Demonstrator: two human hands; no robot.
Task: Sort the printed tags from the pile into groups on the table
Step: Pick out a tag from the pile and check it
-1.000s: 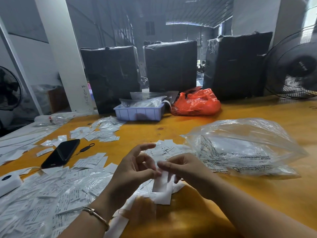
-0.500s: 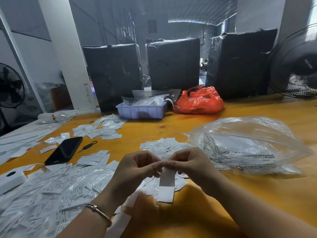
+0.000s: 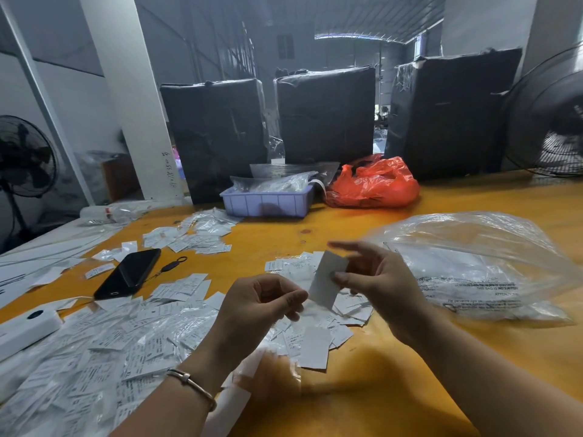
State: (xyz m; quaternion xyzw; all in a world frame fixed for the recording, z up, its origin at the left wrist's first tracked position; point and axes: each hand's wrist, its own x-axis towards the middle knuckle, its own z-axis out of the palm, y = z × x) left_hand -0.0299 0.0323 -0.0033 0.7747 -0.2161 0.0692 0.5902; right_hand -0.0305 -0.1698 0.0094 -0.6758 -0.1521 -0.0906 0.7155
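My right hand (image 3: pixel 375 279) pinches one blank-sided white tag (image 3: pixel 326 280) between thumb and fingers, tilted, above the table. My left hand (image 3: pixel 258 307) is just left of it with its fingers curled; I see nothing in them, and its thumb tip is close to the tag's lower corner. Another white tag (image 3: pixel 315 346) is below the hands on a small heap of tags (image 3: pixel 350 310). The big loose pile of printed tags (image 3: pixel 94 357) covers the near left of the yellow table (image 3: pixel 362 389). Smaller groups lie behind the hands (image 3: pixel 293 264), by the phone (image 3: pixel 186 288) and farther back (image 3: pixel 195 239).
A black phone (image 3: pixel 129 272) with a key ring lies left of centre, a white device (image 3: pixel 25 329) at the left edge. A large clear plastic bag (image 3: pixel 473 269) fills the right. A blue tray (image 3: pixel 268 203), an orange bag (image 3: pixel 372 184) and black wrapped boxes (image 3: pixel 325 115) stand at the back.
Both hands were pinching one white strip together. Now they have come apart: my right hand has lifted one tag up and right, and a second piece is down on the heap.
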